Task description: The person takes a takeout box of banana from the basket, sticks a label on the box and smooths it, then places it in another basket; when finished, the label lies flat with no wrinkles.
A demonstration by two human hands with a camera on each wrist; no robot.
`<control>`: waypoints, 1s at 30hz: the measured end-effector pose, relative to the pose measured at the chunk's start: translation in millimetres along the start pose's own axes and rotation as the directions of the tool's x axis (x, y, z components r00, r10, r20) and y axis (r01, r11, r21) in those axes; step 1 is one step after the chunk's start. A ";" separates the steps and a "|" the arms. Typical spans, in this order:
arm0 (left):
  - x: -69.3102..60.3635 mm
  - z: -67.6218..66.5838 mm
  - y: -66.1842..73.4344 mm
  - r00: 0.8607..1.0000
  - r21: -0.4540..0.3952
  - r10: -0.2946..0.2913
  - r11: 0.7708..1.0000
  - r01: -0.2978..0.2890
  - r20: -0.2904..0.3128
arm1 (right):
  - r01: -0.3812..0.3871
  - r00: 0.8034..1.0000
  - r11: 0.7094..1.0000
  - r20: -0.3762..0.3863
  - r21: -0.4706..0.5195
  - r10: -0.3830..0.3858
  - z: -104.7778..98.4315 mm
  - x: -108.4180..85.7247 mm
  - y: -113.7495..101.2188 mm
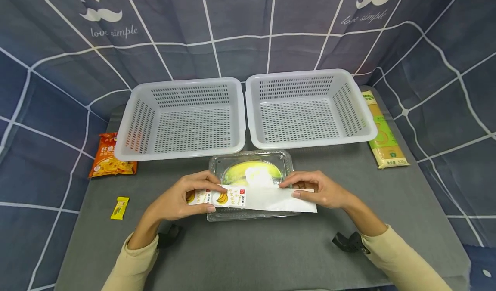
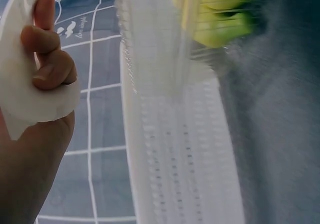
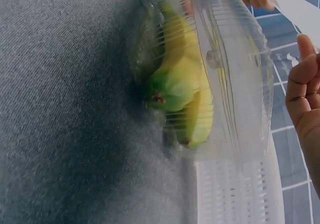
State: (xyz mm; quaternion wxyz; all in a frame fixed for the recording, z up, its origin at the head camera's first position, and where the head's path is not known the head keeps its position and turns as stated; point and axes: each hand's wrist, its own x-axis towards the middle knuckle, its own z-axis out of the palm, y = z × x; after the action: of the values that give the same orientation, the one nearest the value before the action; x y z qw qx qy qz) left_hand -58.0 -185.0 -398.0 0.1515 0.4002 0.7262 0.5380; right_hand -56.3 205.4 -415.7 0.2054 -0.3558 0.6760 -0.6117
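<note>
- Cream sleeves [image 1: 403, 256] reach in from the near side of the clear container [image 1: 252, 215].
- Left hand [image 1: 182, 198] pinches the banana-printed part of a label strip [image 1: 265, 199] between thumb and fingers, over the near part of the container.
- Right hand [image 1: 321, 190] has its thumb and fingers closed on the strip's blank white part, also over the container.
- Yellow-green bananas [image 3: 172, 88] lie inside the container.
- Left basket [image 1: 193, 129] and right basket [image 1: 300, 119], both white, stand side by side beyond the container.
- Left of the container lie an orange bag [image 1: 110, 159] and a small yellow packet [image 1: 120, 208]; right of it, a yellow-green pack [image 1: 385, 136].
</note>
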 end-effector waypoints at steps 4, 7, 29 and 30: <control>-18.9 3.6 -2.7 1.000 -0.041 0.027 0.999 -0.028 -0.013 | 0.000 0.998 0.999 -0.058 -0.054 -0.003 0.7 -6.5 6.7; -35.6 7.9 -6.8 0.999 -0.117 0.037 0.992 -0.039 -0.021 | 0.002 0.986 0.992 -0.166 -0.126 -0.023 0.9 -13.0 15.5; -95.4 45.7 -42.4 0.973 0.036 -0.232 0.972 0.232 0.007 | -0.127 0.949 0.976 -0.308 -0.176 0.068 9.4 -20.8 45.4; -95.2 46.7 -42.1 0.968 0.062 -0.250 0.966 0.249 -0.001 | -0.128 0.950 0.976 -0.306 -0.174 0.070 10.0 -20.8 45.9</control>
State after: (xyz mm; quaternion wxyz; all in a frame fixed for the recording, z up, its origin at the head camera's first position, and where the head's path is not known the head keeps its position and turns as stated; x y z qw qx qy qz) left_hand 15.1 -229.3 -473.5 0.2080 0.3120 0.7866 0.4905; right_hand -45.9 213.8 -465.4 0.0965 -0.2433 0.7720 -0.5793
